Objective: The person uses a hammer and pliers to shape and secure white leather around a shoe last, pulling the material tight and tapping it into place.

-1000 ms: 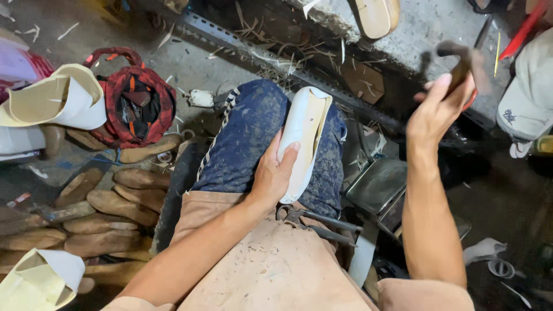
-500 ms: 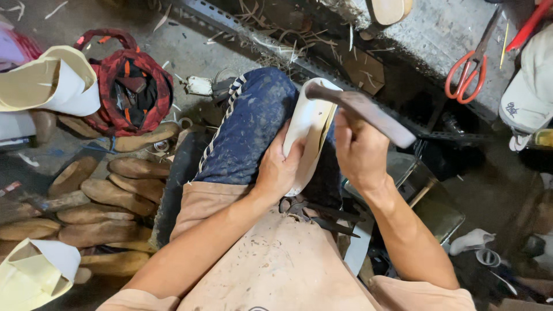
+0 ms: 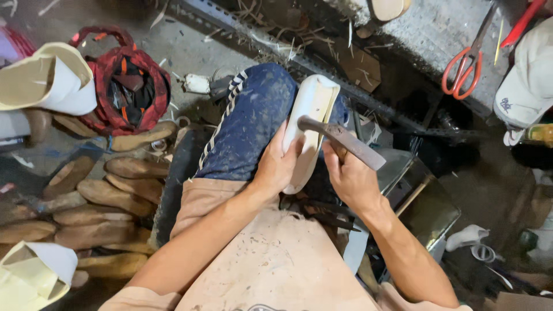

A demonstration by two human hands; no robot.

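Note:
A white shoe upper on a last rests sole-up on my knee, which is clad in dark blue trousers. My left hand grips its near end and side. My right hand is closed on the handle of a rusty hammer, whose head touches the white sole near its middle. A tan apron covers my lap.
Several brown wooden shoe lasts lie piled at the left. A red plaid bag and rolled cream sheets sit at the upper left. Orange-handled scissors lie on the grey ledge at the upper right, beside a white cap.
My right hand was raised high at the right with the hammer, then swung down and left. The hammer head now rests on the white sole. My left hand has kept its grip.

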